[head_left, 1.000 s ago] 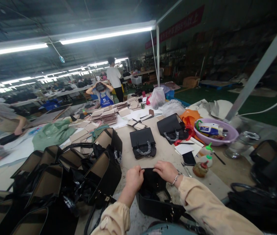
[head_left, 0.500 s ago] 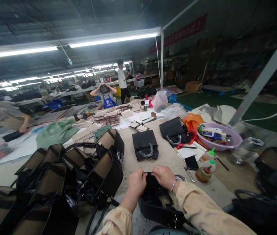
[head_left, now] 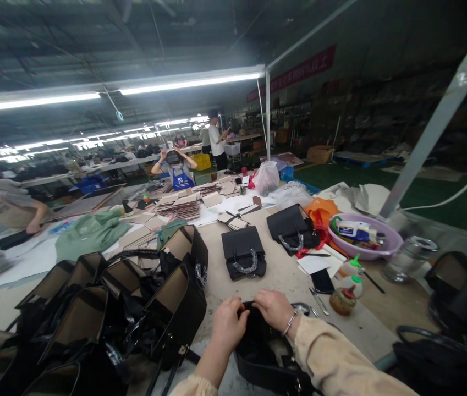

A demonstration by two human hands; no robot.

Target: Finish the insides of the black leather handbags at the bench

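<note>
A black handbag [head_left: 272, 369] lies in front of me with its mouth open and its dark inside showing. My left hand [head_left: 230, 323] pinches the bag's far rim at the left. Just right of it, my right hand [head_left: 273, 309] grips the same rim, fingers bent over the edge; the fingertips are partly hidden. A metal bracelet circles my right wrist. Beyond the hands stands a closed black handbag [head_left: 243, 250] with a wrapped handle, and another closed handbag [head_left: 291, 226] sits to its right.
Several open black bags [head_left: 175, 308] crowd the left. On the right are a purple basin [head_left: 385, 250], a glass jar [head_left: 410, 261], green-capped bottles [head_left: 351, 286], a phone [head_left: 323, 281] and tweezers [head_left: 319, 301]. Stacked card pieces [head_left: 181, 206] lie farther back. A co-worker [head_left: 179, 170] is across the table.
The view has tilted slightly, so the surroundings sit a little lower. Both hands stay on the bag's rim; the left hand's fingers have shifted slightly.
</note>
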